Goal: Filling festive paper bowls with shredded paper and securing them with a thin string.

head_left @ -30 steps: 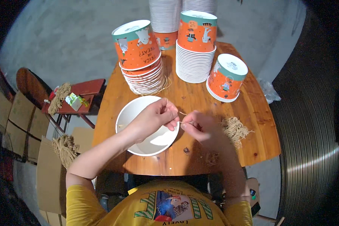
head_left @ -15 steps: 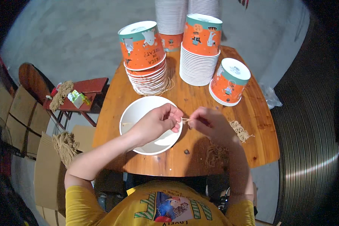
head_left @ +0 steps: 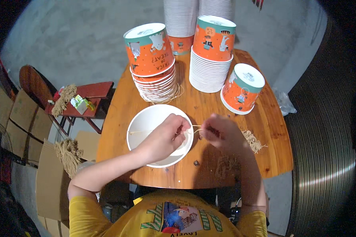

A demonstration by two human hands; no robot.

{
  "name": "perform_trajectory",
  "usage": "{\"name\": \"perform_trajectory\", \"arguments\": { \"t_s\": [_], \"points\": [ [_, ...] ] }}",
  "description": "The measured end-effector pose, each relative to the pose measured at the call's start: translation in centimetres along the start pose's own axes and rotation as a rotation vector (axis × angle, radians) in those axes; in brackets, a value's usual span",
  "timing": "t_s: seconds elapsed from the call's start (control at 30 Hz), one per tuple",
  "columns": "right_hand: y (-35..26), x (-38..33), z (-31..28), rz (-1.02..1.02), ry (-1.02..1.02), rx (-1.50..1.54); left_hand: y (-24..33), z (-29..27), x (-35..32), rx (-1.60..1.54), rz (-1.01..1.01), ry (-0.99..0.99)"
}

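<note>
The left hand and right hand have moved slightly apart, each seemingly pinched closed on pale cord; two strands span the gap, and more shows crossing the white bowl beneath the left hand, apparently pulled straighter there

Dark lettering stands upside down on the orange bucket topping the left stack. My yellow shirt carries big green-striped letters, with smaller dark ones below, partly cut off.
</note>
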State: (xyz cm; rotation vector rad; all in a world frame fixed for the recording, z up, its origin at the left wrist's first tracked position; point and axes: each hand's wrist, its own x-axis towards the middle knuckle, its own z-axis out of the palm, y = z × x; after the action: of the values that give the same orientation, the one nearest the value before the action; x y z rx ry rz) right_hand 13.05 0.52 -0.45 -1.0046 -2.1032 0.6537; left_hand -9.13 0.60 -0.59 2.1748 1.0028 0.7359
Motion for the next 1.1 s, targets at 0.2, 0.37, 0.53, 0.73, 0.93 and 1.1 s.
{"name": "perform_trajectory", "arguments": {
  "t_s": [0.2, 0.37, 0.53, 0.73, 0.93, 1.1],
  "points": [
    [1.1, 0.5, 0.1, -0.144, 0.057, -0.205, 0.5, -0.4, 0.1, 0.138, 0.029, -0.032],
    [1.1, 0.4, 0.2, -0.162, 0.068, -0.222, 1.2, -1.1, -0.3, 0.317, -0.043, -0.091],
    [0.1, 0.4, 0.0, -0.109, 0.058, -0.208, 1.4, -1.5, -1.1, 0.497, -0.042, -0.191],
    [0.1, 0.3, 0.5, 0.022, -0.196, -0.244, 0.2, -1.8, -0.1, -0.201, -0.273, -0.243],
    [-1.8, -1.4, 2.0, 0.059, -0.002, -0.100, 0.4, -0.8, 0.8, -0.694, -0.312, -0.217],
    [-3.4, -2.2, 2.8, 0.222, -0.048, -0.092, -0.6, -1.0, 2.7, -0.910, -0.455, -0.242]
  ]
}}
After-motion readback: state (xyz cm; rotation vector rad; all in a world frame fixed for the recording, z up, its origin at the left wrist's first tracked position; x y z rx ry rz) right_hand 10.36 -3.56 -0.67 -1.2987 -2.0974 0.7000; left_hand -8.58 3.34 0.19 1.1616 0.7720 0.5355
